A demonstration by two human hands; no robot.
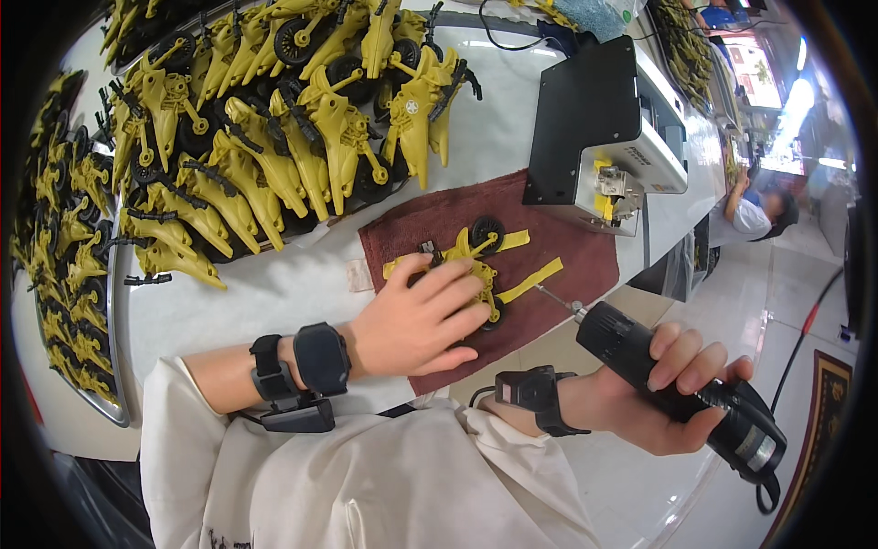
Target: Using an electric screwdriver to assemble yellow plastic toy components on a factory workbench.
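Note:
On the dark red cloth [558,220] lies a yellow toy motorcycle [485,277] with black wheels. My left hand [421,316] rests over it, fingers stretched and spread, hiding part of its body. A yellow strip [533,279] lies on the cloth just right of the toy, and a shorter one sticks out near its upper wheel. In my right hand [640,412] is a black electric screwdriver [611,340], gripped round its body. Its bit points up and left toward the longer strip and stays apart from the toy.
Many yellow toy motorcycles [338,137] crowd the table at the back left, and more fill a metal tray [119,403] at the far left. A black and white machine [585,119] stands beyond the cloth. Another person [754,215] sits at the right.

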